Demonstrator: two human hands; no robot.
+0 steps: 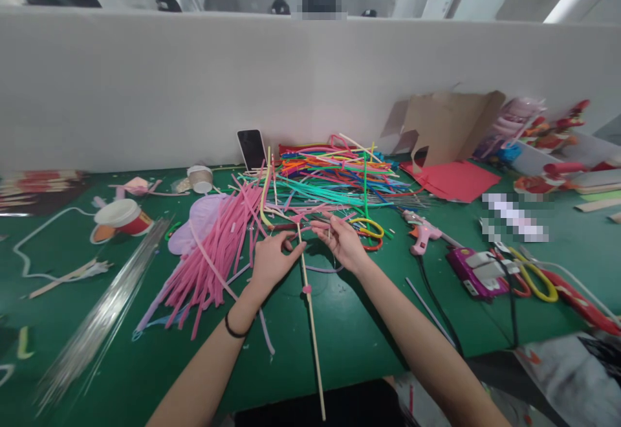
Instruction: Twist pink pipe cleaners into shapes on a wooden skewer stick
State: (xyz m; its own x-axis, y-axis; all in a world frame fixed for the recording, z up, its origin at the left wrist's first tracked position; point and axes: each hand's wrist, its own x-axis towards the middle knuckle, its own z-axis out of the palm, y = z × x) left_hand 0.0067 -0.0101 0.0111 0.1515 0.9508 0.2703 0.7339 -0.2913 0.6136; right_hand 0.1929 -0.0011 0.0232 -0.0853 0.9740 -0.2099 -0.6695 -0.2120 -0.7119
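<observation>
Stick (313,336) sits pinched in our left hand (275,260); we cannot tell whether our right hand (345,244) grips anything.

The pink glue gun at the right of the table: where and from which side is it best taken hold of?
I would take the glue gun by its handle, from the near side: it points toward the camera, so a hand should meet it first, clear of the grey rod jutting right. Mind the cable at its end.
</observation>
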